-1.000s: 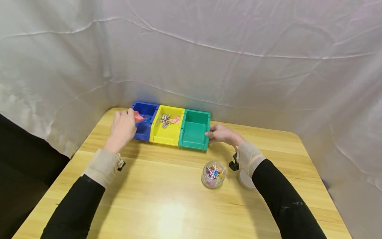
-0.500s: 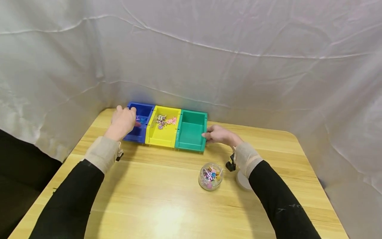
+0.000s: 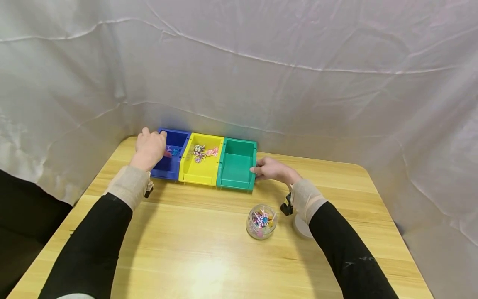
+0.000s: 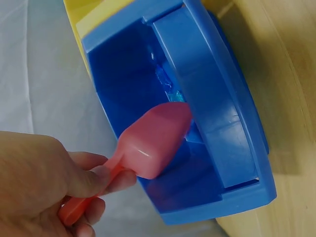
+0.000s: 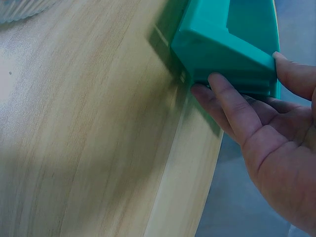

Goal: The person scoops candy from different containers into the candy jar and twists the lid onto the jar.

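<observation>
My left hand (image 3: 150, 147) grips the handle of a small pink scoop (image 4: 155, 140). The scoop's bowl dips into the blue bin (image 4: 217, 123), its rounded back facing the wrist camera and its tip near the front wall. Blue and purple wrapped candies (image 3: 174, 151) lie on that bin's floor, partly hidden by the scoop in the left wrist view. At the other end of the row, my right hand (image 3: 274, 169) holds the green bin (image 3: 237, 164) by its right side, thumb on the rim and fingers against the outer wall.
Between them stands a yellow bin (image 3: 199, 173) holding lollipops (image 3: 199, 153) and pink candies (image 3: 213, 152). A clear jar (image 3: 261, 222) of mixed candies is nearer on the wooden table (image 3: 179, 241), with a pale round lid (image 3: 301, 227) beside it. A white curtain (image 3: 239, 83) hangs behind.
My left hand has brought the scoop lower into the blue bin and tipped it, so less of it shows from the head. The right hand keeps its hold; the head view has shifted slightly.
</observation>
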{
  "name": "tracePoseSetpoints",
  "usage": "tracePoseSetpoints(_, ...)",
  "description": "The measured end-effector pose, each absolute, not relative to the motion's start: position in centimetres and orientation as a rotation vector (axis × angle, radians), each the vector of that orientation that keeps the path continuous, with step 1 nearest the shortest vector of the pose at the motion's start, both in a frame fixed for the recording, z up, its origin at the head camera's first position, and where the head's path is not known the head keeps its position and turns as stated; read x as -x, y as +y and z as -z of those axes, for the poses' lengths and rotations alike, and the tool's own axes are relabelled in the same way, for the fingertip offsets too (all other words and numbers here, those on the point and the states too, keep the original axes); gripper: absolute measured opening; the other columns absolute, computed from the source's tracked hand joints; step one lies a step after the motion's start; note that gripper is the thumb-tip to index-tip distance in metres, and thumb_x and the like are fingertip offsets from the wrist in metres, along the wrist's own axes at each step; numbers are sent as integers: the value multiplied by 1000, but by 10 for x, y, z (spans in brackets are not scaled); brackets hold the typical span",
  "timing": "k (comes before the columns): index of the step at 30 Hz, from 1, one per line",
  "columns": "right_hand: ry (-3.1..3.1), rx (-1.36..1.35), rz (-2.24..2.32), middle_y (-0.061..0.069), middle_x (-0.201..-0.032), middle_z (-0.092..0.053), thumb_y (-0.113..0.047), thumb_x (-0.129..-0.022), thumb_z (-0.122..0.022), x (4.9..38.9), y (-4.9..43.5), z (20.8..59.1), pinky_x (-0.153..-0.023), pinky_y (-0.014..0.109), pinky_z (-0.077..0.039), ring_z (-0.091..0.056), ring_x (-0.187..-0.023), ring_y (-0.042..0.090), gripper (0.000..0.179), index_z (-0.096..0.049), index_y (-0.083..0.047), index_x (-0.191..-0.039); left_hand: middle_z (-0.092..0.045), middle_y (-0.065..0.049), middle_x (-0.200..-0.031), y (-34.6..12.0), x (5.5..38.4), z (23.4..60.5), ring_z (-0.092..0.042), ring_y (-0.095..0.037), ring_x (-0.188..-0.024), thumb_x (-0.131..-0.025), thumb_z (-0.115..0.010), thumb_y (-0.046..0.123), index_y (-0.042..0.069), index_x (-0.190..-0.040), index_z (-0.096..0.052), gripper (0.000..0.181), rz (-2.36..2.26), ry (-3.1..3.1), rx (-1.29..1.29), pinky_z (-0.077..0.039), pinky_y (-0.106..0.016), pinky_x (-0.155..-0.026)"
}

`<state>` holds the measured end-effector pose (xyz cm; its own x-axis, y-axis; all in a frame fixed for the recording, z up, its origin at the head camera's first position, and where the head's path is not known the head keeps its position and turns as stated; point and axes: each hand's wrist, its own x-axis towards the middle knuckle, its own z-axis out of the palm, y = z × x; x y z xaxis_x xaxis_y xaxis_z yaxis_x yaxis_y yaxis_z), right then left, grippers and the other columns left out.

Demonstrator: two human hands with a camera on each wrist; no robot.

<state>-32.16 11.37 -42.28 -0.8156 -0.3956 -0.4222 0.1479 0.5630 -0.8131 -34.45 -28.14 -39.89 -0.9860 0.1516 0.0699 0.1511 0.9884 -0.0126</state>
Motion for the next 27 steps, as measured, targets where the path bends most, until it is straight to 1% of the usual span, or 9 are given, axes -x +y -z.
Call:
tracePoseSetpoints(2, 2222, 192, 1226, 34, -130, -60, -10, -110, -50, 321, 114, 423, -107, 51, -49, -65, -120, 37, 38, -51, 19, -133, -68, -29, -114, -282, 347, 400, -48, -49, -105, -104, -56, 13, -3, -117, -58, 21, 2, -3047, 244, -47, -56, -88)
tracePoseSetpoints(4, 2224, 184, 1227, 33, -130, -60, -11, -110, -50, 320, 115, 423, -107, 50, -49, -65, -120, 37, 38, -52, 19, -134, -68, -29, -114, -283, 349, 400, -48, -50, -105, -104, -49, 5, -3, -115, -58, 16, 16, -3032, 266, -48, -57, -88)
tracePoseSetpoints(7, 2227, 179, 1229, 32, -129, -61, -11, -110, -51, 320, 116, 423, -107, 49, -50, -65, -120, 37, 37, -52, 18, -134, -68, -29, -112, -284, 351, 402, -49, -51, -104, -103, -45, -1, -3, -112, -59, 17, 40, -3009, 301, -48, -58, -87)
tracePoseSetpoints(12, 2232, 190, 1222, 31, -128, -62, -11, -110, -50, 319, 118, 424, -106, 49, -50, -65, -120, 37, 38, -52, 18, -134, -69, -31, -112, -282, 351, 405, -51, -53, -103, -100, -49, -2, -3, -110, -58, 14, 96, -2988, 331, -48, -59, -87)
tracePoseSetpoints(22, 2219, 177, 1232, 32, -130, -61, -11, -110, -50, 320, 116, 424, -107, 48, -50, -64, -122, 39, 39, -51, 18, -136, -68, -31, -114, -277, 356, 416, -53, -51, -101, -99, -47, -5, -2, -108, -55, 12, 152, -3024, 350, -47, -59, -88)
tracePoseSetpoints(27, 2213, 192, 1240, 32, -130, -61, -11, -110, -49, 321, 115, 428, -106, 47, -50, -65, -121, 38, 40, -50, 18, -137, -66, -32, -115, -275, 355, 422, -53, -52, -104, -98, -51, -2, -3, -111, -51, 13, 210, -3049, 283, -48, -61, -90)
